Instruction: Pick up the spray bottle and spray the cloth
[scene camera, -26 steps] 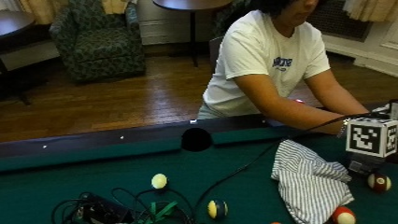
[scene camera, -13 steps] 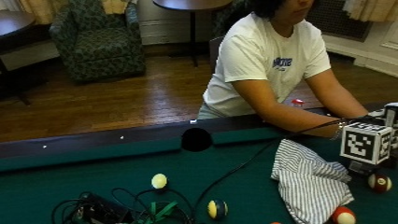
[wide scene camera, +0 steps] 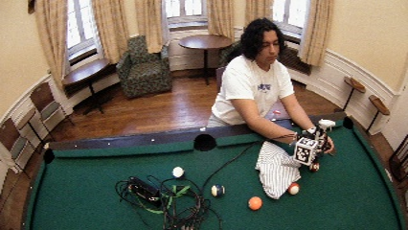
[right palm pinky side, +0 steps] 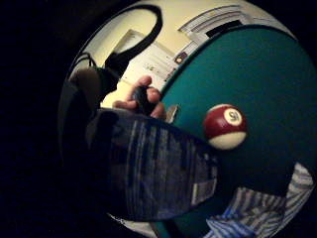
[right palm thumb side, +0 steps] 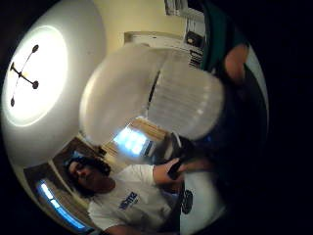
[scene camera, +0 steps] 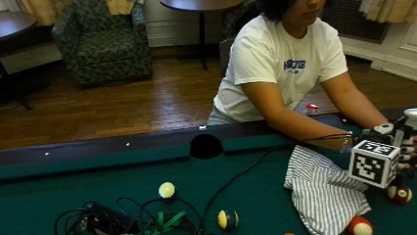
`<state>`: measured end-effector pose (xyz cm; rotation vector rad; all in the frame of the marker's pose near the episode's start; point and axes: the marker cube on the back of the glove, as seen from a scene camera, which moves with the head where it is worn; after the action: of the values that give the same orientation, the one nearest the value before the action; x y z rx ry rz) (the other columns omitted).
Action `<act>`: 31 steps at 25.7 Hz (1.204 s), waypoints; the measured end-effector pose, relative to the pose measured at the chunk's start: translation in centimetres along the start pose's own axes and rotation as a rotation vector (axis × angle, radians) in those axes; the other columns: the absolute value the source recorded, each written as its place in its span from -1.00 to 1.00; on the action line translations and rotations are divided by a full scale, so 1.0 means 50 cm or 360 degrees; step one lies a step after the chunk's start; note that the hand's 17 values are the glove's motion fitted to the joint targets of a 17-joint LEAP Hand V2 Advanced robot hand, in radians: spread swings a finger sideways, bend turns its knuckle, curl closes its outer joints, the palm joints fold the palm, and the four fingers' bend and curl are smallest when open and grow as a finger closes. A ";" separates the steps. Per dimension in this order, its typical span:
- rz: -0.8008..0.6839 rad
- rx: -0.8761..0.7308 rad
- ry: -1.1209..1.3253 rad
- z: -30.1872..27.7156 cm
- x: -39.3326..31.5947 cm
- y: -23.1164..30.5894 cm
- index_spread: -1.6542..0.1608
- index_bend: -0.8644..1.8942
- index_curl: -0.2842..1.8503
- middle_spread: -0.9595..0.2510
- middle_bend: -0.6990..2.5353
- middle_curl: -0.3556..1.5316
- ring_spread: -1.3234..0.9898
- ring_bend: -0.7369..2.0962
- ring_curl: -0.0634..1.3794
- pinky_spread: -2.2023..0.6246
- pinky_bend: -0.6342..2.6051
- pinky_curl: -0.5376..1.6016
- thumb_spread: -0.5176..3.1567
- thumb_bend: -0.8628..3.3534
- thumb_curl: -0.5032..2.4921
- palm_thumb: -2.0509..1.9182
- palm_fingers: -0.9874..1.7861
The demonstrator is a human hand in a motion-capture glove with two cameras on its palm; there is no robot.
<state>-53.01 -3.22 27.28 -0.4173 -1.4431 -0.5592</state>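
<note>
- The pick-up step is judged to be in hand: the gloved right hand point(scene camera: 399, 139) is seen at about 3 o'clock on the pool table point(scene camera: 98, 191), at the spray bottle point(wide scene camera: 323, 128), whose white head stands up above the hand in the wide outside view.
- In the thumb-side palm view the bottle's ribbed white collar point(right palm thumb side: 183, 100) fills much of the frame, and in the little-finger-side view its dark body point(right palm pinky side: 148, 173) lies right across the palm; the fingers appear to be wrapped round the bottle, though the closure itself is only partly shown. Whether the bottle is already lifted off the felt cannot be told.
- The bare left hand point(right palm pinky side: 141, 99) is seen beyond the bottle, at the table's rail.
- The cloth point(scene camera: 322, 191) lies crumpled just beside the gloved hand, toward 9 o'clock from it, apart from the bottle.
- The next move is judged to call for the nozzle to be turned toward the cloth and the trigger to be reached.
- Materials: the cloth is thin, soft, blue-and-white striped and folded in loose ridges; the bottle body is smooth, rounded and dark with a printed label; the table is covered in flat green felt.
- A glossy red-and-white striped ball point(right palm pinky side: 225, 126) rests on the felt near the bottle.
</note>
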 end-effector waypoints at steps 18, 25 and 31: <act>-0.0020 -0.0282 0.1158 -0.228 -0.059 0.167 0.36 -0.28 -0.38 0.26 -0.41 -0.24 -0.01 -0.29 -0.49 0.68 -0.43 -0.17 -0.23 -0.62 -0.35 0.28 0.02; -0.0019 -0.0386 0.1594 -0.284 -0.143 0.215 0.34 -0.28 -0.42 0.29 -0.44 -0.26 0.01 -0.30 -0.50 0.71 -0.42 -0.17 -0.23 -0.61 -0.38 0.26 -0.04; -0.0009 -0.0372 0.1703 -0.314 -0.188 0.227 0.33 -0.27 -0.44 0.32 -0.45 -0.26 0.03 -0.32 -0.51 0.72 -0.42 -0.17 -0.23 -0.61 -0.39 0.25 -0.06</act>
<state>-33.98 -2.26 17.22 -0.2229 -0.3534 -0.7917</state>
